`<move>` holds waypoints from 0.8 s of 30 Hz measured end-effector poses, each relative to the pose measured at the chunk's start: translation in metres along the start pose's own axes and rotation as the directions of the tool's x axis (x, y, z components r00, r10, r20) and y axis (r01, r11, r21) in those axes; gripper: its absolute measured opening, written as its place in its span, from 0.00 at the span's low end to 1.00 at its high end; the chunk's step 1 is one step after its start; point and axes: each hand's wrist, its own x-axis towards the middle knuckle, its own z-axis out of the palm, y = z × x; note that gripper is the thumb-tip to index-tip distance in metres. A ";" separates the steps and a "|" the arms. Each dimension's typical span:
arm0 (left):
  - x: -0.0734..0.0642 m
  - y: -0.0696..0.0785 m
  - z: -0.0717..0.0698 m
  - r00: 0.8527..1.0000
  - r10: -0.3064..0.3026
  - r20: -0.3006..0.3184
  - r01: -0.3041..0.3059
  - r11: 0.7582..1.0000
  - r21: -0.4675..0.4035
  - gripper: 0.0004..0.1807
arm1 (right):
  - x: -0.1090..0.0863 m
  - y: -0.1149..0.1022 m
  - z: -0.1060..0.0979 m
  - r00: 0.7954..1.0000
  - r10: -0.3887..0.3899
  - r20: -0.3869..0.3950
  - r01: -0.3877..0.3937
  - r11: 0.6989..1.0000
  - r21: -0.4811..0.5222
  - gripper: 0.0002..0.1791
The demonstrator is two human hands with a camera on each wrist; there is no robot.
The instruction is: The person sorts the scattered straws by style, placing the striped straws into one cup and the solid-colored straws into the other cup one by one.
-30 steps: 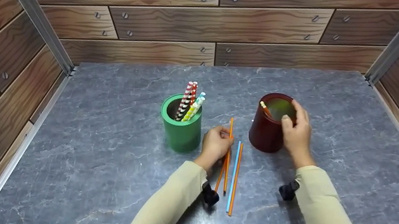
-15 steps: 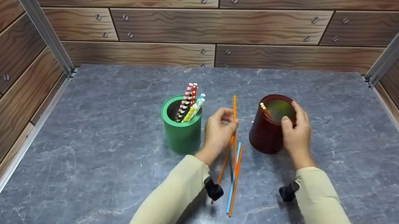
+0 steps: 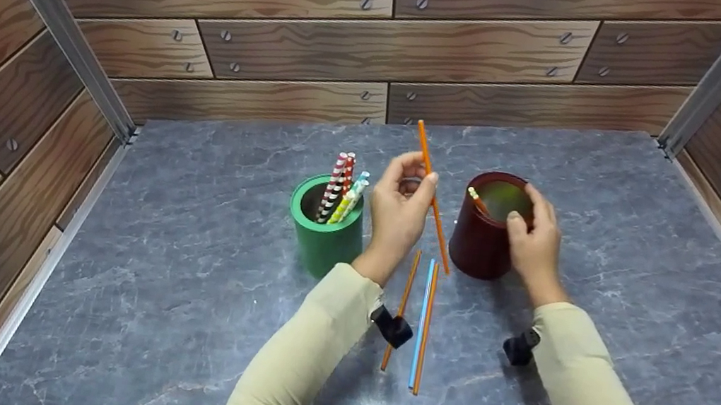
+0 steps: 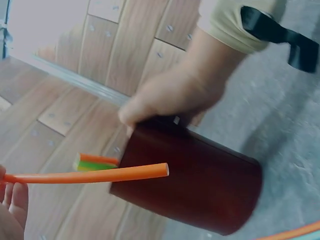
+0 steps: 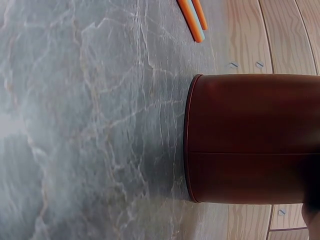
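Note:
My left hand pinches an orange straw between thumb and fingers, raised over the table and slanting down to the right. In the left wrist view the free end of that straw overlaps the dark red cup. My right hand grips the far right rim of this cup, thumb and fingers on its edge. The cup stands upright with orange and green straws leaning inside. On the table below lie a blue straw and two orange ones, one close beside the blue.
Left of my left hand stands a green cup with several striped paper straws in it. A grey marbled table lies beneath everything, with wood-patterned walls at its back and sides.
My left hand has lifted one orange straw off the table and moved up and away from me, the straw now slanting toward the red cup. My right hand has stayed at the rim.

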 end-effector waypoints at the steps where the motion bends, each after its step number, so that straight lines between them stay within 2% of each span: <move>1: 0.000 0.003 0.001 1.000 0.014 0.000 -0.014 1.000 -0.018 0.12 | 0.000 0.000 0.000 1.000 -0.007 -0.001 0.007 1.000 0.002 0.29; 6: 0.000 0.020 0.004 0.998 0.069 -0.014 -0.070 0.993 -0.090 0.13 | -0.001 0.000 0.000 1.000 -0.012 -0.004 0.012 1.000 0.004 0.29; 11: 0.000 0.029 0.007 0.989 0.143 -0.047 -0.147 0.981 -0.127 0.12 | 0.000 0.000 -0.001 1.000 -0.003 0.000 0.003 1.000 -0.009 0.29; 15: -0.002 0.028 0.010 0.983 0.175 -0.057 -0.181 0.974 -0.138 0.10 | 0.000 0.000 -0.001 1.000 0.003 0.004 -0.003 1.000 -0.012 0.29; 20: -0.006 0.021 0.014 0.986 0.157 -0.055 -0.164 0.975 -0.153 0.09 | -0.001 0.000 -0.001 1.000 0.007 0.014 -0.007 1.000 -0.008 0.29; 24: -0.009 0.013 0.016 0.986 0.164 -0.034 -0.167 0.978 -0.127 0.08 | -0.001 -0.001 -0.001 1.000 0.004 0.013 -0.004 1.000 -0.004 0.29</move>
